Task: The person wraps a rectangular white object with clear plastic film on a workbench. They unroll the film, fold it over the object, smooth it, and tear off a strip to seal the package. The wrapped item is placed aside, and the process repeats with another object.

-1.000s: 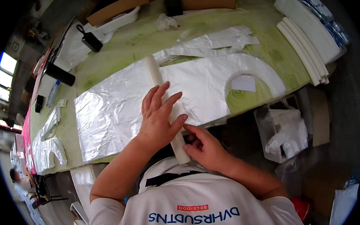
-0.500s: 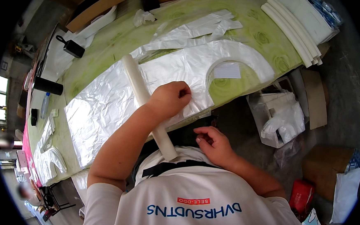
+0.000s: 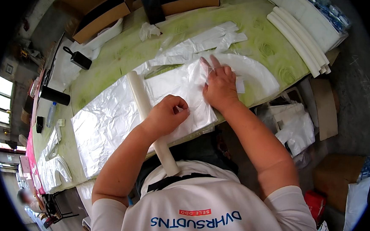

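Your L hand [image 3: 166, 114] fisted, pinning roll [image 3: 145, 109] near worktop [image 3: 125, 52] front edge; R hand [image 3: 220, 86] spread flat, holding plastic sheet [image 3: 108, 119] smooth.

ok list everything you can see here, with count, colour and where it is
thin clear plastic sheet: one stack, silvery white, spread along the green table under both hands
long white cardboard tube: one, lying across the sheet, its near end over the table edge
green patterned table: one, running from upper right to lower left
white foam rods: a few, side by side at the table's far right
open brown cardboard boxes: two, beyond the table's far edge
black cylinder: one, left side of the table
left hand: closed fist on the tube
right hand: flat, pressing the sheet
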The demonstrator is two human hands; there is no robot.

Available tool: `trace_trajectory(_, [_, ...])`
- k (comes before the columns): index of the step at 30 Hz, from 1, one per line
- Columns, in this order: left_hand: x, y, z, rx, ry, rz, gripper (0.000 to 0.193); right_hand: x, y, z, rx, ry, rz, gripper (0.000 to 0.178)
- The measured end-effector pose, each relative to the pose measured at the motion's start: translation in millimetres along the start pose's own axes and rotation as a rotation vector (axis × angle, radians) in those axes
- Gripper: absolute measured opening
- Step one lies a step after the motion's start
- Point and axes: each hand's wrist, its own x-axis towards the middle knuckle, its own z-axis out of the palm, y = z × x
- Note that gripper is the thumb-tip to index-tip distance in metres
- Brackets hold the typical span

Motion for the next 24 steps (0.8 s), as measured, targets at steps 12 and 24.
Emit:
trace_trajectory(12, [82,21,-12,-0.856,0.317,-0.182,0.051,6,7,2,0.136,-0.007,-0.146,0.056])
trace_trajectory(24, [-120,-130,-142,-0.571,0.825,-0.447,0.052,15,43,20,0.641,0.38,0.385,0.075])
